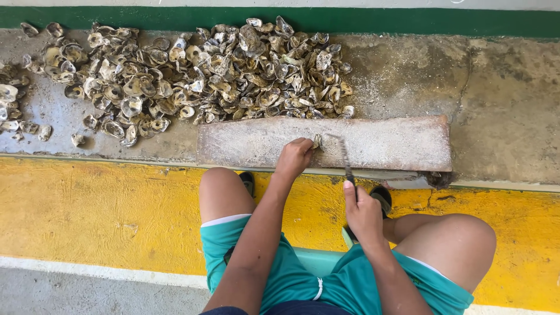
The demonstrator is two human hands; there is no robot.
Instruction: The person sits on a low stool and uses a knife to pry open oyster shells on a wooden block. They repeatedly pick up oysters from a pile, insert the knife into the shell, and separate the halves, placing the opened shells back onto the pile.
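left hand (294,156): closed grip pinning oyster (318,142) on board (385,143); hold firm
right hand (363,213): closed grip around knife (345,157), tip at oyster's 3 o'clock; lever gently

shell pile (11,111) cut off at left edge, knife (345,157) handle hidden in right hand (363,213)

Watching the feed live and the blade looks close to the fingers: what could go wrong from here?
1. The right hand drives a knife toward the oyster pinched by the bare left hand; a slip could cut those fingers.
2. The oyster sits on a worn board with only fingertip hold, so it may skid or flip.
3. Sharp shells in the pile lie just beyond the board; reaching in bare-handed risks scrapes.
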